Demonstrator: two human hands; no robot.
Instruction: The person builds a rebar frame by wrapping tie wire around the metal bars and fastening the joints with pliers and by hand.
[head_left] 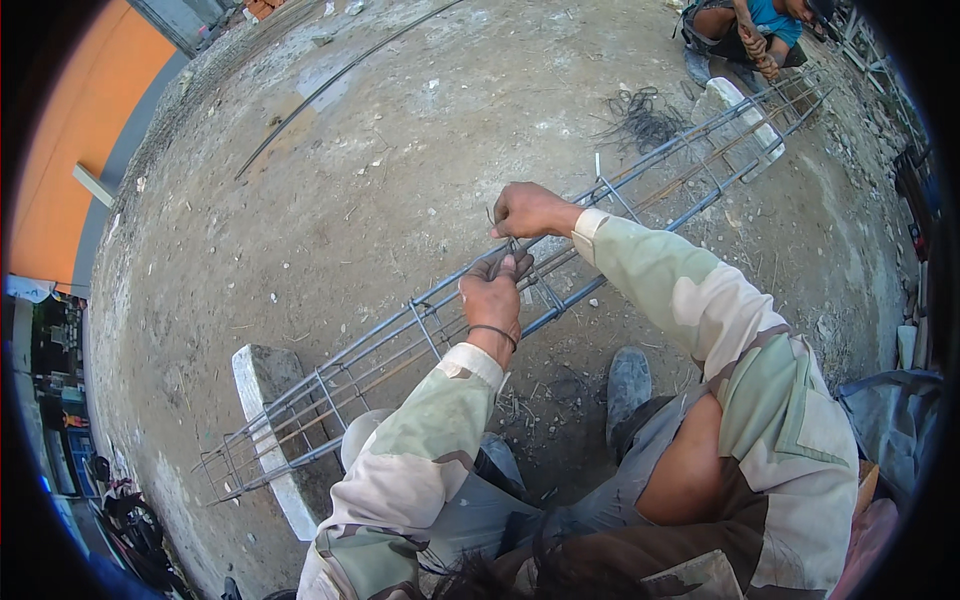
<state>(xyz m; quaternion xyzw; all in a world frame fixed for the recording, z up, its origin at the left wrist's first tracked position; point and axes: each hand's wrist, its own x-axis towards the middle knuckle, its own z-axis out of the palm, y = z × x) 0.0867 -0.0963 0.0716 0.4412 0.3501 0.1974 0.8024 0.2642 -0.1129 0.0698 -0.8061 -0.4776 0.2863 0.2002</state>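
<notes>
A long cage of steel rebar [365,352], with stirrups across its bars, lies slantwise in front of me from lower left to upper right. At its middle, my left hand [491,292] is closed against the upper bar, fingers pinching a thin tie wire [513,243]. Just beyond it, my right hand [532,211] is closed too, pinching the wire above the same bar. A short wire end shows beside the right fingers. The fingers partly hide the wire and the joint behind it.
Pale concrete blocks prop the cage, one at the left [262,385] and one at the right [745,110]. Loose tie wire [648,118] lies tangled beyond the cage. A co-worker [750,40] crouches at its far end. A long rod [330,85] rests on the ground.
</notes>
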